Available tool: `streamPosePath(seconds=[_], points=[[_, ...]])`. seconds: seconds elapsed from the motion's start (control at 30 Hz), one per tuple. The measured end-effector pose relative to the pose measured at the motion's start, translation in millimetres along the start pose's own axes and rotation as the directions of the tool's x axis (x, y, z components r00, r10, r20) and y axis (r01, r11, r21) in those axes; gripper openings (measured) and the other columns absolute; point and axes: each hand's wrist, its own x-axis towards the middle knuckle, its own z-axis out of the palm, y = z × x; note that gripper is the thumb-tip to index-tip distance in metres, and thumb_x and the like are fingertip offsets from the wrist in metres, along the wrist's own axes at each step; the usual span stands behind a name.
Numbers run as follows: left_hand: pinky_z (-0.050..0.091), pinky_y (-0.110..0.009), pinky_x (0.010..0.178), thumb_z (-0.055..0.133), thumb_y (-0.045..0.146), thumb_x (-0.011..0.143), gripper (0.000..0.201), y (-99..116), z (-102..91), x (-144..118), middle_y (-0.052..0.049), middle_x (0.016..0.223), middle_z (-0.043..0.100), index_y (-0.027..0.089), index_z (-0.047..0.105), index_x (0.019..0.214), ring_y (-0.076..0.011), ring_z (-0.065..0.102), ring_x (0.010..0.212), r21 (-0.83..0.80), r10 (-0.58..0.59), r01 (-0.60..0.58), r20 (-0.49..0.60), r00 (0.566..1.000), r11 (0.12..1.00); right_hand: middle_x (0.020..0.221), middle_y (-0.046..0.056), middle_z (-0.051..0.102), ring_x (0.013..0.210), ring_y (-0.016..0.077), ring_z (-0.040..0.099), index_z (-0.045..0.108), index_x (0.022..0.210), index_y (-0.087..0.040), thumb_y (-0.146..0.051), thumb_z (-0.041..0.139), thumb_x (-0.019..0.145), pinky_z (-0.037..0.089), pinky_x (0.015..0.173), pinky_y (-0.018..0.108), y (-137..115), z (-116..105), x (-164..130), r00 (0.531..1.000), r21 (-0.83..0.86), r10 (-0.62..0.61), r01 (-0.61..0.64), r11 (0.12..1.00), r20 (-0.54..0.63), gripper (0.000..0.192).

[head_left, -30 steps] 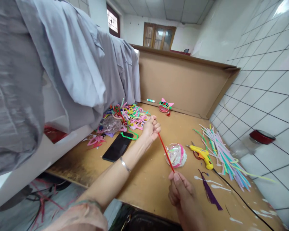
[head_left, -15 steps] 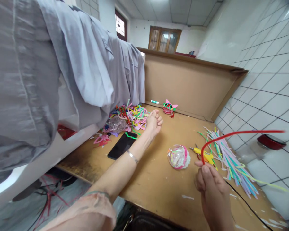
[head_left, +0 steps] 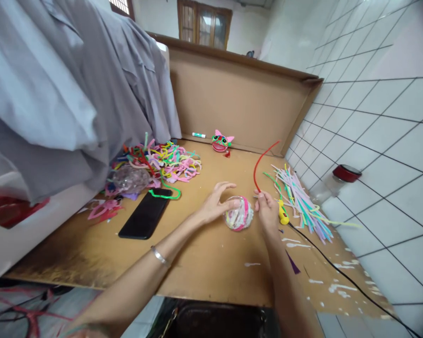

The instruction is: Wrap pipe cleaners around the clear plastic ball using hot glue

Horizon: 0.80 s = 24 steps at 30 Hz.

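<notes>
Both hands at the clear ball, red pipe cleaner pinched in the right.

My left hand [head_left: 215,204] spreads its fingers [head_left: 223,187] wide over the clear plastic ball [head_left: 238,216], touching its top and left side; my right hand [head_left: 268,209] pinches the lower end of one red pipe cleaner [head_left: 259,162] narrowly, just beside the ball on the brown table [head_left: 204,267]. To do this well, I judge the ball must be held steady and the stem gripped near its tip. Count: two clear balls, the second [head_left: 130,178] by the tangled pile [head_left: 162,159]; one yellow glue gun [head_left: 282,213]; one black phone [head_left: 145,218]; one bundle of straight stems [head_left: 299,199]; one frog figure [head_left: 221,142]; one marker [head_left: 199,135].
</notes>
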Motion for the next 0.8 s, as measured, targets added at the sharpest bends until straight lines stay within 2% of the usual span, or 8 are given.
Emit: streamPosePath(seconds=[0.13, 0.23, 0.33, 0.43, 0.53, 0.63, 0.73, 0.8], points=[[0.030, -0.054, 0.117, 0.080, 0.059, 0.065, 0.086, 4, 1.6, -11, -0.016, 0.150, 0.036, 0.024, 0.049, 0.138, -0.0365, 0.034, 0.143, 0.176, 0.070, -0.091, 0.119, 0.990, 0.980, 0.044, -0.008, 0.044, 0.044, 0.0124, 0.040, 0.064, 0.090, -0.017, -0.054, 0.053, 0.078, 0.032, 0.051, 0.027, 14, -2, -2, 0.999, -0.038, 0.000, 0.002, 0.999, 0.038, 0.041], [0.028, -0.058, 0.116, 0.087, 0.059, 0.055, 0.102, 9, 1.2, -16, -0.017, 0.155, 0.029, 0.026, 0.045, 0.142, -0.0402, 0.029, 0.144, 0.314, 0.094, -0.157, 0.206, 0.974, 0.937, 0.045, -0.008, 0.043, 0.045, 0.0132, 0.040, 0.064, 0.090, -0.017, -0.052, 0.052, 0.079, 0.033, 0.052, 0.028, 19, -4, -3, 0.998, -0.072, 0.010, -0.006, 0.997, 0.060, 0.038], [0.029, -0.060, 0.114, 0.090, 0.056, 0.052, 0.106, 8, 5.3, -16, -0.018, 0.156, 0.028, 0.028, 0.045, 0.144, -0.0417, 0.029, 0.143, 0.374, 0.134, -0.236, 0.280, 0.951, 0.897, 0.047, -0.007, 0.042, 0.046, 0.0129, 0.039, 0.064, 0.087, -0.018, -0.052, 0.050, 0.080, 0.033, 0.052, 0.027, 23, -5, -2, 0.996, -0.095, 0.035, -0.027, 0.995, 0.086, 0.037], [0.029, -0.058, 0.114, 0.091, 0.051, 0.053, 0.103, 1, 11.6, -15, -0.016, 0.156, 0.030, 0.030, 0.046, 0.144, -0.0412, 0.031, 0.143, 0.382, 0.182, -0.295, 0.304, 0.935, 0.876, 0.050, -0.007, 0.044, 0.049, 0.0126, 0.040, 0.064, 0.086, -0.019, -0.053, 0.050, 0.081, 0.033, 0.052, 0.026, 26, -3, -3, 0.994, -0.095, 0.043, -0.034, 0.995, 0.098, 0.036], [0.033, -0.053, 0.114, 0.089, 0.042, 0.060, 0.094, -5, 16.0, -16, -0.015, 0.153, 0.035, 0.032, 0.048, 0.143, -0.0378, 0.037, 0.140, 0.334, 0.208, -0.305, 0.295, 0.932, 0.892, 0.052, -0.007, 0.044, 0.050, 0.0123, 0.039, 0.063, 0.086, -0.019, -0.054, 0.051, 0.080, 0.032, 0.051, 0.026, 24, -2, -6, 0.993, -0.086, 0.051, -0.041, 0.995, 0.111, 0.037], [0.036, -0.047, 0.114, 0.085, 0.035, 0.064, 0.085, -7, 17.4, -18, -0.015, 0.147, 0.041, 0.028, 0.050, 0.141, -0.0341, 0.042, 0.137, 0.254, 0.222, -0.290, 0.264, 0.939, 0.923, 0.050, -0.008, 0.039, 0.046, 0.0113, 0.034, 0.061, 0.087, -0.019, -0.056, 0.052, 0.079, 0.029, 0.049, 0.026, 21, -1, -9, 0.989, -0.060, 0.081, -0.074, 0.995, 0.121, 0.039], [0.037, -0.045, 0.114, 0.086, 0.033, 0.062, 0.082, -6, 15.0, -17, -0.015, 0.143, 0.044, 0.025, 0.054, 0.137, -0.0325, 0.044, 0.135, 0.179, 0.184, -0.216, 0.176, 0.967, 0.960, 0.046, -0.010, 0.037, 0.044, 0.0111, 0.033, 0.059, 0.087, -0.019, -0.057, 0.052, 0.079, 0.029, 0.049, 0.026, 18, -1, -12, 0.988, -0.038, 0.081, -0.077, 0.996, 0.134, 0.039], [0.037, -0.045, 0.114, 0.087, 0.034, 0.059, 0.083, -6, 10.9, -15, -0.014, 0.139, 0.048, 0.024, 0.056, 0.135, -0.0324, 0.047, 0.132, 0.111, 0.118, -0.126, 0.077, 0.990, 0.986, 0.046, -0.010, 0.040, 0.044, 0.0115, 0.036, 0.059, 0.090, -0.018, -0.057, 0.050, 0.081, 0.030, 0.050, 0.026, 19, -1, -14, 0.986, -0.053, 0.067, -0.060, 0.997, 0.154, 0.041]])
